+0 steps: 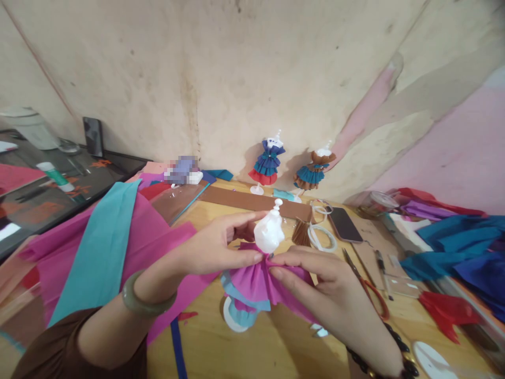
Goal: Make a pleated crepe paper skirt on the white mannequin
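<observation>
A small white dress form [269, 231] stands between my hands, slightly tilted, with a knob on top. Around its waist, a pleated magenta crepe paper strip [250, 271] lies over a light blue ruffle [246, 297]; the white round base [229, 316] shows below. My left hand [221, 242] is closed around the form's left side, its thumb pressing the strip's gathered edge. From the other side, my right hand [325, 276] pinches that magenta strip between thumb and fingers at the waist, with the strip's loose length hanging beneath the hand.
Two finished-looking paper dresses on forms, one blue and red [268, 163], one brown and teal [315, 171], stand by the wall. Orange-handled scissors [374, 297], a phone [345, 223] and coiled white tubing [321, 238] lie right. Magenta sheets and a turquoise strip [98, 247] spread left.
</observation>
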A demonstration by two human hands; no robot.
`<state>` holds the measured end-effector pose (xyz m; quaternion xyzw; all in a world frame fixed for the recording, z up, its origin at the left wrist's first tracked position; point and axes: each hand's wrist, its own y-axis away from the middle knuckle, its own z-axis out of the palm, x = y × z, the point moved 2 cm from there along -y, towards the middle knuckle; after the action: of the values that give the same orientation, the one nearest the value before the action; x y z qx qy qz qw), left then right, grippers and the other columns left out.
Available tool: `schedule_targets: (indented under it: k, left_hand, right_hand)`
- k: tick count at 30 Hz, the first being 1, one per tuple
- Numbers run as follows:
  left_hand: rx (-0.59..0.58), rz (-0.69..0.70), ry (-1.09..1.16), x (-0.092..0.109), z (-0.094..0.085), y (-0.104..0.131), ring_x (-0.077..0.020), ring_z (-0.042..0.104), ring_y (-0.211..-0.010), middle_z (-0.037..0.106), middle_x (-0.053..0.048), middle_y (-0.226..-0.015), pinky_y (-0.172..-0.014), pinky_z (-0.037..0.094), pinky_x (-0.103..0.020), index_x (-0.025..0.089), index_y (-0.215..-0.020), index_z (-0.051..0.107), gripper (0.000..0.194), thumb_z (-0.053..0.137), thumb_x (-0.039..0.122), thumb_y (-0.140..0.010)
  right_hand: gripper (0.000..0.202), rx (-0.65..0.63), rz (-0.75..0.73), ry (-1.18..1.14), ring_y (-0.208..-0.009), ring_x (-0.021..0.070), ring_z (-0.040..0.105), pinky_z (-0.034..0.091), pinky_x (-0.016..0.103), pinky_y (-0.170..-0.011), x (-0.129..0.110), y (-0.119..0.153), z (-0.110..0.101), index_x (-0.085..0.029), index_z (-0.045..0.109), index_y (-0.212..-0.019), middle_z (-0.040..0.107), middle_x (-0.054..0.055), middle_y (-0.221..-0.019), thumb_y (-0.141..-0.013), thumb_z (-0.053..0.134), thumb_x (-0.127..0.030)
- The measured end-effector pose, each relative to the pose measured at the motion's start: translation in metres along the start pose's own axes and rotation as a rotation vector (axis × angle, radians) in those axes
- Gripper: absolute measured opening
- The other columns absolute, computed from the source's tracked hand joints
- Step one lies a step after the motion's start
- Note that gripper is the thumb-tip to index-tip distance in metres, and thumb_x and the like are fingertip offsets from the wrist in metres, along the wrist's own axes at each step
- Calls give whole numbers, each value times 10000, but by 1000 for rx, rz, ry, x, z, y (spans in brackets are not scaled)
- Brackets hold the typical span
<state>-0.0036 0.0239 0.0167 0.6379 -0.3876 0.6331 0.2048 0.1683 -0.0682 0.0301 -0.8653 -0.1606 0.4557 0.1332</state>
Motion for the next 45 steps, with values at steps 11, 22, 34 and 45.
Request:
schedule_targets:
  k: [11, 22, 34, 45]
  left_hand:
    - [11, 2, -6, 0, 0, 0, -280, 631, -1127, 690, -134, -1207, -953, 512, -390, 167, -1384, 545, 642, 753, 195, -777]
    - [1, -17, 26, -2, 1, 0, -260, 613, -1148, 667, -129, -1250, -959, 500, -366, 172, -1405, 513, 655, 744, 192, -792]
    - [-74, 44, 69, 3, 2, -1, -217, 640, -1027, 689, -76, -1078, -894, 500, -319, 158, -1176, 648, 355, 693, 151, -824]
    - [7, -22, -6, 5, 2, 0, -191, 631, -939, 689, -58, -1003, -816, 500, -289, 143, -1189, 640, 399, 696, 149, -793]
  right_hand:
    - [97, 62, 21, 24, -701, 172, 731, 594, 267, -655, 0, -2, -2, -244, 745, -809, 793, -3, -785, -854, 667, -208]
    - [69, 116, 24, 72, -664, 150, 713, 569, 230, -615, 1, -1, 3, -227, 722, -778, 780, -11, -754, -835, 694, -199]
    - [80, 152, -71, 144, -667, 128, 689, 539, 222, -648, 0, 1, 4, -223, 711, -804, 764, -29, -759, -829, 695, -149]
    - [117, 83, -127, 124, -622, 132, 663, 521, 256, -603, -11, 5, 6, -213, 725, -837, 730, -22, -708, -875, 635, -149]
